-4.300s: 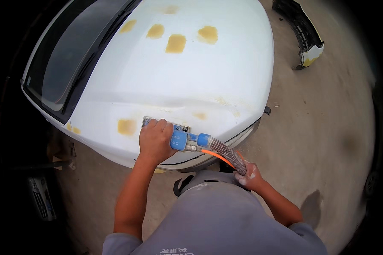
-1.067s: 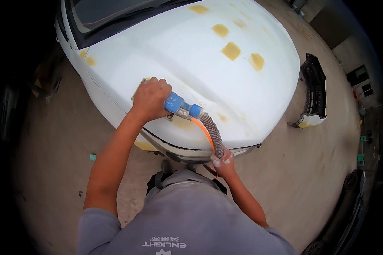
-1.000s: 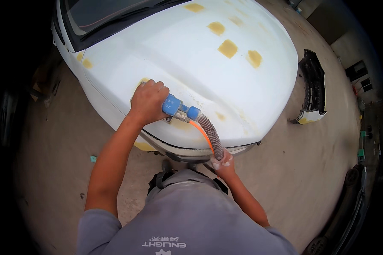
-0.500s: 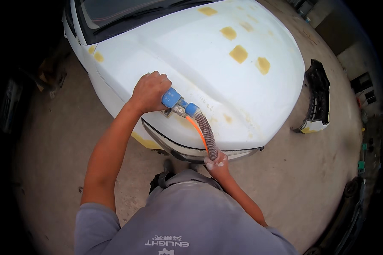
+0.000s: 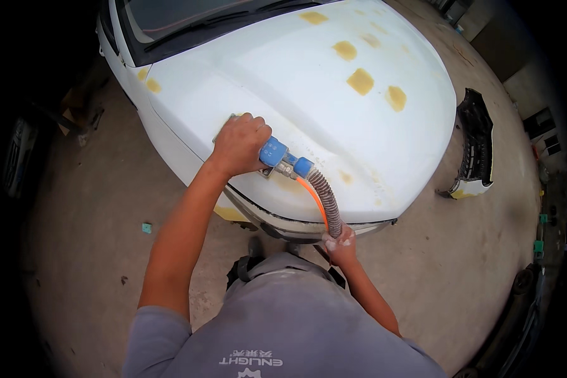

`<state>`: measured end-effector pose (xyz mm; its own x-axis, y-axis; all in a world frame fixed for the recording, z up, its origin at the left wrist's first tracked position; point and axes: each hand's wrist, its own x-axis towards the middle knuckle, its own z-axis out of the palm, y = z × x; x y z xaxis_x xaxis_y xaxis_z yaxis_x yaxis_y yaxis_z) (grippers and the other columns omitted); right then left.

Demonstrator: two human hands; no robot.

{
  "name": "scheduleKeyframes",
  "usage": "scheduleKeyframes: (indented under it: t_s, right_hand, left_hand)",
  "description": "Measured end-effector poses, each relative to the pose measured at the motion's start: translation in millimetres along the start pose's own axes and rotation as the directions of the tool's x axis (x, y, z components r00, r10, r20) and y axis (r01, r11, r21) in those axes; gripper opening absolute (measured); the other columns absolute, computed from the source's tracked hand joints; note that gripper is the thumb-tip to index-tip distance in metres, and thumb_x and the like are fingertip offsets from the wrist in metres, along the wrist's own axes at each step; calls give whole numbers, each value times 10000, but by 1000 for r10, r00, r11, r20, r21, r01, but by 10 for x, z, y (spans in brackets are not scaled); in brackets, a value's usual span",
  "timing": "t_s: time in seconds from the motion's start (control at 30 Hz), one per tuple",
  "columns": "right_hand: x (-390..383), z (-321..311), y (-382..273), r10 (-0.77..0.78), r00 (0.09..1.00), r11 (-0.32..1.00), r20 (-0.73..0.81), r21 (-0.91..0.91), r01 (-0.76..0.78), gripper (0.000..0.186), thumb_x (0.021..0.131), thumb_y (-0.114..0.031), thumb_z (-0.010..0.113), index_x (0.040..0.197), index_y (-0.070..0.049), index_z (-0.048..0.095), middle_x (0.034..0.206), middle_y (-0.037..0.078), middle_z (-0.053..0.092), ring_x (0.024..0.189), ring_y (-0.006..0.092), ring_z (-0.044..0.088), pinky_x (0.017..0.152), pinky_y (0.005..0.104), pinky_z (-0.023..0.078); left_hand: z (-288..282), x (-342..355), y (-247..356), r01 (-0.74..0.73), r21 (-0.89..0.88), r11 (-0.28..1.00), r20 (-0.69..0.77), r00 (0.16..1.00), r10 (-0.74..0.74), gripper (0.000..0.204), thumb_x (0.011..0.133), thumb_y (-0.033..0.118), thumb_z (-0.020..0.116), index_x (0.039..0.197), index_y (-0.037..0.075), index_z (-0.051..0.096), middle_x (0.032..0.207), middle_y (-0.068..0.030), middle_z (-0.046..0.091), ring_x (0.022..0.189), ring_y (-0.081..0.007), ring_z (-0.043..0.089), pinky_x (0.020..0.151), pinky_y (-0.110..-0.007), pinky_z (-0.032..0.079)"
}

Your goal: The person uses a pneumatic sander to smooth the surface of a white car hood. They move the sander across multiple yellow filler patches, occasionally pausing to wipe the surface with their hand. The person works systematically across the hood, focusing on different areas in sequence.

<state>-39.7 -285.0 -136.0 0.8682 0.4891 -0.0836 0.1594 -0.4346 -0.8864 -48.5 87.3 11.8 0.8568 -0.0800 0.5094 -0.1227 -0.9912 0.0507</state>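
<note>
Left hand (image 5: 239,143) is clamped over the top of a blue sander (image 5: 272,153), pressing it flat on the white car hood (image 5: 309,75) near the front left edge. Right hand (image 5: 340,242) is closed around the ribbed hose (image 5: 326,205) low down, beside the bumper gap, with an orange line (image 5: 310,194) running along it. The sander looks compact, rigid, probably moderately heavy and buzzy; a palm-over-the-body hold suits it best, as its pad is hidden under the hand. The hose looks bendy and light, so it is easy to steer from mid-length. The hood looks smooth and dusty, likely slippery. Yellow filler patches (image 5: 361,81) sit further up, well apart from the tool.
</note>
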Motion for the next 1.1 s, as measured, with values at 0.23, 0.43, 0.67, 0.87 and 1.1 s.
scheduleKeyframes:
  t_s: [0.23,0.43,0.67,0.87,1.1]
  right_hand:
    - [-515,-432,265,142,990,988,-24,-53,-143,139,805,-100,689,795,-11,583,651,52,573,601,155,530,597,363,467]
    - [-512,-305,368,188,977,982,-105,11,-188,179,811,-122,697,781,-1,569,631,67,572,583,172,554,572,393,470]
    - [-98,-257,5,96,970,995,-222,19,-94,221,806,-170,720,774,8,592,620,94,582,562,187,557,555,403,459]
    - [-932,-549,440,270,951,962,-154,-7,-274,257,804,-172,725,688,-17,556,578,63,564,526,190,545,536,408,449]
    - [-366,-377,-5,203,953,979,-225,73,-191,206,810,-152,715,808,9,585,660,131,611,598,264,626,607,434,499]
  left_hand:
    - [190,-241,831,38,-83,996,84,996,-31,352,576,228,876,826,143,643,865,-32,597,857,-268,606,713,-443,495]
    - [310,29,824,-35,-107,994,88,995,44,343,589,230,871,833,138,648,877,-38,604,863,-275,615,724,-446,504]
    - [309,545,509,5,-63,998,191,982,8,329,651,246,878,868,113,670,936,-55,650,928,-290,644,755,-448,540]
    - [349,-65,1349,-4,-125,992,216,976,31,312,631,168,840,888,124,669,942,-50,624,936,-296,623,757,-468,505]
    - [326,510,813,-5,-74,997,219,975,21,354,616,200,892,876,123,665,922,-49,624,914,-275,621,737,-450,515]
